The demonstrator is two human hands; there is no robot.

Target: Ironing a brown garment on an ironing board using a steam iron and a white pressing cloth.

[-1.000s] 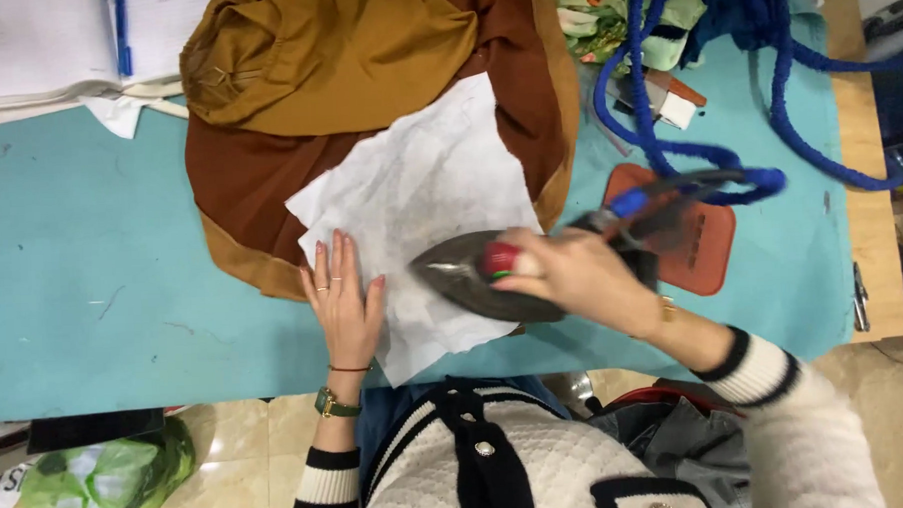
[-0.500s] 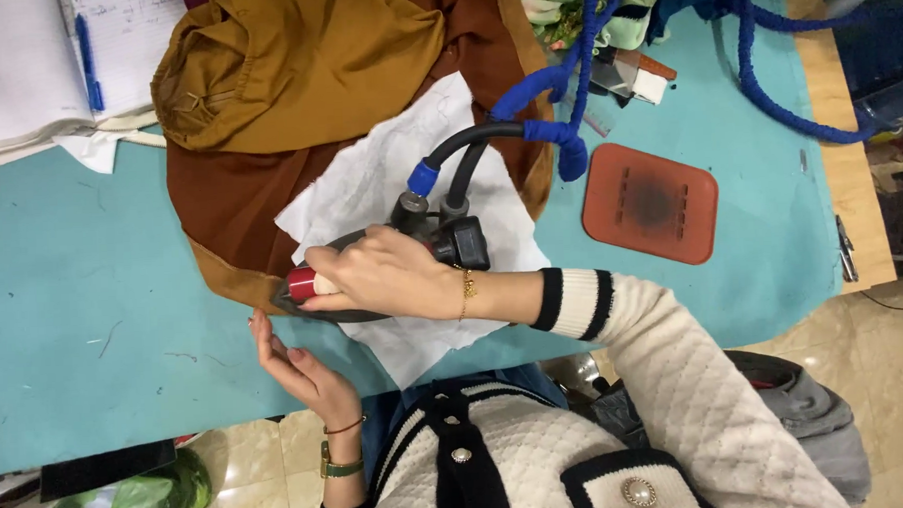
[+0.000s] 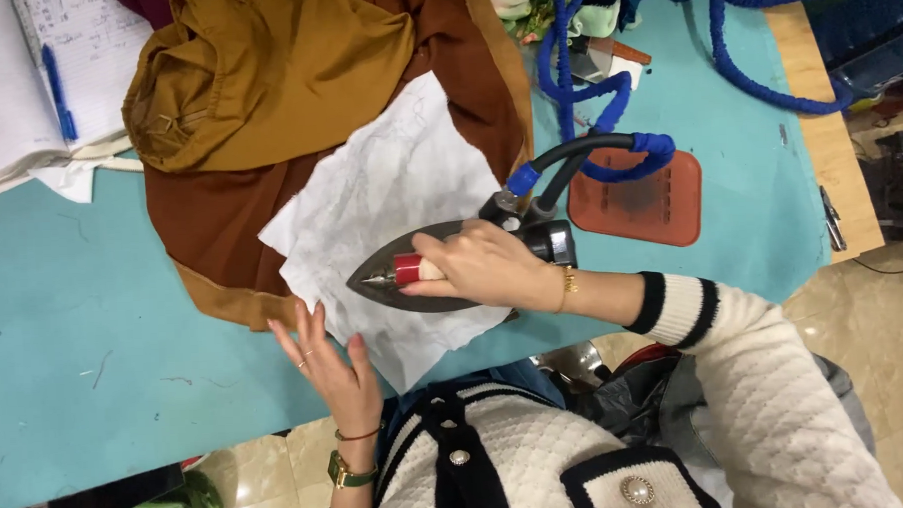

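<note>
My right hand (image 3: 487,268) grips the red handle of a grey steam iron (image 3: 428,285), which rests flat on a white pressing cloth (image 3: 389,196). That cloth lies over brown and mustard fabric (image 3: 266,100) spread on the teal table (image 3: 74,327). My left hand (image 3: 330,363) lies flat with fingers spread at the cloth's near left edge, beside the fabric's mustard hem. A blue-wrapped hose (image 3: 607,108) runs from the back of the iron up across the table.
A rust-coloured iron rest pad (image 3: 645,202) lies right of the iron. An open notebook with a blue pen (image 3: 56,93) sits at the far left. More blue hose and patterned cloth are piled at the back. The wooden table edge (image 3: 828,141) is on the right.
The iron has slid from the cloth's right side to its left edge and back toward the middle. My left hand shifted from on the cloth to its near left edge.
</note>
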